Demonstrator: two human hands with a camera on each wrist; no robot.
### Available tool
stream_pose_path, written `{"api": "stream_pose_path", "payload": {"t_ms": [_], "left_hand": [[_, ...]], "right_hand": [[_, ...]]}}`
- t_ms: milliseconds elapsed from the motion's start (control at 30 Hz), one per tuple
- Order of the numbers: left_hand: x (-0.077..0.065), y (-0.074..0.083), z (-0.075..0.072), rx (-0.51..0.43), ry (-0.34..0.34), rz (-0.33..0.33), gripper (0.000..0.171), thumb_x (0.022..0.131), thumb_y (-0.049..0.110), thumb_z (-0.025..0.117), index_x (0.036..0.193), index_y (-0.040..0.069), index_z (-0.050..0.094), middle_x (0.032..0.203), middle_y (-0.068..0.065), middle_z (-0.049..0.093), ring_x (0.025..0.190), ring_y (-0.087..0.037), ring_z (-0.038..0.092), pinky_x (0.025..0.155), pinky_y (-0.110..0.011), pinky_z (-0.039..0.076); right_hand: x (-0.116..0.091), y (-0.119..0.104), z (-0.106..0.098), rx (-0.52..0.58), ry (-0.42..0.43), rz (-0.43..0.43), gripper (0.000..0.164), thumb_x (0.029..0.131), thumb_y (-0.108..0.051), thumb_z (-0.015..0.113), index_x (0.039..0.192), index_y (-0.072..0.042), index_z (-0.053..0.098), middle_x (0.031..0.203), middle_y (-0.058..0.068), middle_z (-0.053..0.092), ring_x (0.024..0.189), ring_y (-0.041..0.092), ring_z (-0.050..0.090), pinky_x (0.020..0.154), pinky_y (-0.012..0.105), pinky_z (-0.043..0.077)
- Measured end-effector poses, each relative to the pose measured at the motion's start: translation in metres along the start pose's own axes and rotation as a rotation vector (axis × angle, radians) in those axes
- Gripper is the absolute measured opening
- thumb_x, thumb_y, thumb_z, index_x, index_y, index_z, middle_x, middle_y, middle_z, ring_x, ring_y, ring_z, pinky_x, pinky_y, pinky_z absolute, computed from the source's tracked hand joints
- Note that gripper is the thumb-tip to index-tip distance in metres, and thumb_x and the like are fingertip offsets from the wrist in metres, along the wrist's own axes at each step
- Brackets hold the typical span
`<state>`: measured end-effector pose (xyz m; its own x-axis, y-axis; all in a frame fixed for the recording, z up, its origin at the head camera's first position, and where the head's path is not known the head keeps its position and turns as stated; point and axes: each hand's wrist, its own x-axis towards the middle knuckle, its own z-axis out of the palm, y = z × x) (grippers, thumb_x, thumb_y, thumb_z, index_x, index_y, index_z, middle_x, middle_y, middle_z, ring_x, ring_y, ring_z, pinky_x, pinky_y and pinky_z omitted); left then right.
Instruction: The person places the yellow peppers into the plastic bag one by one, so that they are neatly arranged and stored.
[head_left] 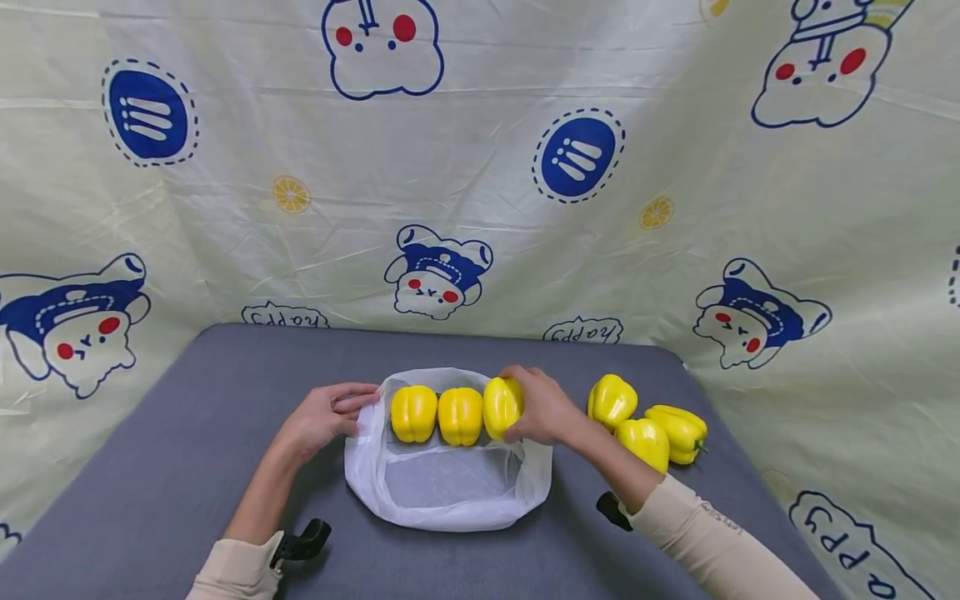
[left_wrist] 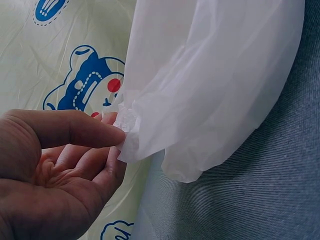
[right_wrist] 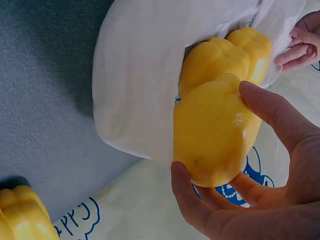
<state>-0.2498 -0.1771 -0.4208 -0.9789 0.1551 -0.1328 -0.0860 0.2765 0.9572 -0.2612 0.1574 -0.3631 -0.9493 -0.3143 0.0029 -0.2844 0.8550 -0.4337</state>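
Observation:
A white translucent plastic bag (head_left: 450,521) lies on the grey table with its mouth spread wide. Two yellow bell peppers (head_left: 414,414) stand side by side inside it, along the far side. My right hand (head_left: 543,408) grips a third yellow bell pepper (right_wrist: 215,132) at the bag's right side, thumb on one side and fingers round the other. On the left, my left hand (head_left: 318,421) pinches the bag's rim between thumb and fingers, as the left wrist view shows (left_wrist: 75,160).
Three more yellow bell peppers (head_left: 678,433) sit together on the table (head_left: 247,400) to the right, beside my right forearm. A pale curtain (head_left: 480,167) with cartoon bears and blue badges hangs behind the table and along its sides.

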Motion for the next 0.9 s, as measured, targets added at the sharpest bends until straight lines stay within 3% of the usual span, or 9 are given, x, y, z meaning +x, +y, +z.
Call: {"api": "stream_pose_path", "payload": {"t_ms": [433, 900], "left_hand": [[0.0, 0.0, 0.001, 0.008, 0.003, -0.006, 0.063, 0.083, -0.016, 0.061, 0.143, 0.004, 0.056, 0.144, -0.015, 0.06, 0.138, -0.035, 0.052, 0.101, -0.042, 0.053], [0.001, -0.001, 0.001, -0.006, 0.0, -0.002, 0.063, 0.083, -0.017, 0.06, 0.142, 0.003, 0.056, 0.144, -0.016, 0.06, 0.139, -0.035, 0.051, 0.1, -0.041, 0.054]], "right_hand": [[-0.001, 0.003, 0.011, -0.068, -0.022, 0.003, 0.086, 0.063, -0.012, 0.094, 0.139, -0.009, 0.054, 0.138, 0.022, 0.056, 0.12, 0.04, 0.051, 0.095, 0.055, 0.048], [0.0, 0.009, 0.02, -0.087, 0.014, 0.016, 0.087, 0.059, -0.013, 0.097, 0.138, -0.009, 0.059, 0.129, 0.021, 0.054, 0.115, 0.036, 0.042, 0.095, 0.053, 0.043]]}}
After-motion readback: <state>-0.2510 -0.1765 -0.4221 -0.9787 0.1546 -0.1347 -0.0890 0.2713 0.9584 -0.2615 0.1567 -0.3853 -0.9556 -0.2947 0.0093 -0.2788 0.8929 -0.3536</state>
